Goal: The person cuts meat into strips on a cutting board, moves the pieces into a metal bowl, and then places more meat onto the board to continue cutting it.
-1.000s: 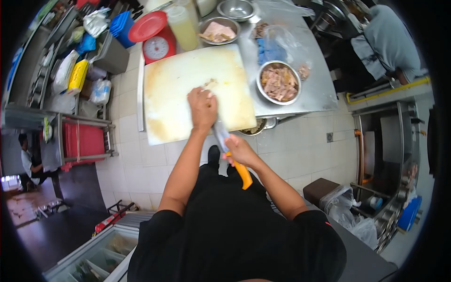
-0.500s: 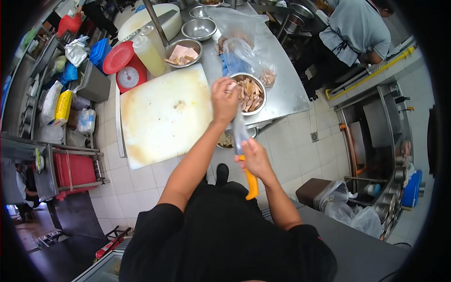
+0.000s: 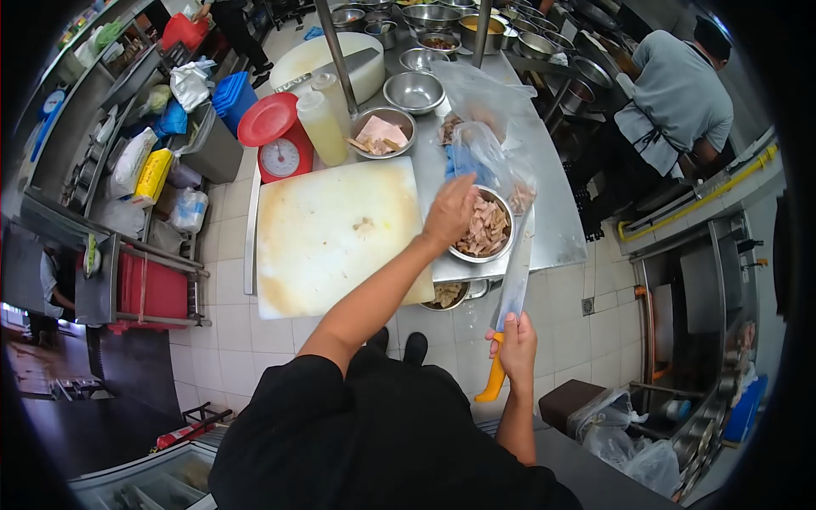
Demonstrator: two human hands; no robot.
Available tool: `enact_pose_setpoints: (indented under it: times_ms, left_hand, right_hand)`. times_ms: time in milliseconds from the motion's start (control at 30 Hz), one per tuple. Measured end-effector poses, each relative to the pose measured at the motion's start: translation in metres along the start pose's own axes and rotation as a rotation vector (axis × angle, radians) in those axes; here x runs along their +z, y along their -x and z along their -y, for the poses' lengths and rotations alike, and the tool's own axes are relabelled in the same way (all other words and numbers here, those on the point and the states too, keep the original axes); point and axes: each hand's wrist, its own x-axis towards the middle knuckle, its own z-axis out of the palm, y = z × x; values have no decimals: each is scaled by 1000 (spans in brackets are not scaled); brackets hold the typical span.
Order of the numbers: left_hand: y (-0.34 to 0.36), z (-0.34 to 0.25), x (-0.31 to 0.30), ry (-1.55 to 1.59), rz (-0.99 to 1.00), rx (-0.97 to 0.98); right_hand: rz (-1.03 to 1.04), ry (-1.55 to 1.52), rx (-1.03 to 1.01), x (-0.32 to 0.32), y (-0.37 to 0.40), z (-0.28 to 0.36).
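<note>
"Where is the left hand (image 3: 452, 212)?"

"It is over the left rim of the metal bowl (image 3: 508, 243), which contains many pieces of cut meat (image 3: 486, 226). The fingers are reaching toward the far side of this bowl. I cannot tell if the hand is open or closed, or if something is inside it."

"And what does the right hand (image 3: 518, 338) do?"

"It is closed on the orange handle of the knife (image 3: 514, 285). The blade points to the far side and passes along the right of the metal bowl. I cannot tell if the two are touching."

"What lies on the left part of the desk (image 3: 557, 223)?"

"There is the cutting board (image 3: 327, 246), with a few small scraps (image 3: 363, 224) on it. At its far edge is a second bowl (image 3: 408, 143), with a large pink piece (image 3: 380, 134) and some smaller pieces. To the left of this bowl one can see two bottles (image 3: 321, 132) and a red scale (image 3: 282, 160)."

"Is there something beyond the metal bowl?"

"Yes, clear plastic bags (image 3: 480, 151) are there, and something blue (image 3: 457, 164) is partly under them."

"Who is on the far right?"

"A co-worker (image 3: 684, 89) in a grey top, bending forward, well apart from the person's two hands. The co-worker's own hands are hard to see."
</note>
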Motion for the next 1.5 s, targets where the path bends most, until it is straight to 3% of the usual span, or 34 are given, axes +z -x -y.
enact_pose_setpoints:
  times_ms: [67, 133, 200, 267, 333, 433, 600, 667, 733, 833, 900, 1033, 1167, 1267, 1333, 1500]
  left_hand:
    - [-23, 18, -20, -66, -93, 7]
    - [-57, 47, -47, -116, -95, -116]
    - [-90, 115, -65, -267, -30, -109]
    - [-121, 142, -90, -469, 235, -288]
    - [-139, 175, -102, -609, 457, -324]
    - [-151, 186, -104, -708, 633, -435]
    - [-167, 193, -98, -841, 632, -408]
    - [-179, 174, -103, -827, 834, -600]
    - [-181, 179, -107, -751, 878, -560]
    - [-178, 216, -107, -614, 768, -357]
    - [-175, 229, -116, -534, 675, -366]
    - [-176, 192, -146, -375, 490, -435]
    - [-170, 225, -152, -129, 256, -342]
    - [-167, 184, -169, -54, 148, -216]
    - [-166, 165, -179, -110, 136, -239]
    - [-134, 117, -203, 230, 48, -298]
  right_hand:
    - [-10, -11, -21, 0, -4, 1]
    - [-30, -24, -43, 1, -8, 1]
    - [-51, -3, -30, 1, -8, -1]
    - [-64, -25, -15, 5, -8, -11]
    - [-74, -43, -6, 10, -9, -20]
    - [-45, -9, 35, 20, -5, -29]
    - [-32, -15, 88, 36, 1, -30]
    - [-23, 28, 95, 40, 3, -27]
    - [-37, 36, 106, 43, 3, -25]
    - [-15, 77, 78, 51, 2, -20]
    - [-32, 61, 85, 56, 3, -14]
    - [-10, 98, 58, 64, -1, -5]
    - [8, 117, 5, 66, -10, -9]
    - [19, 128, -30, 67, -17, -6]
    - [29, 134, -56, 67, -22, -4]
    - [54, 129, -70, 71, -24, 3]
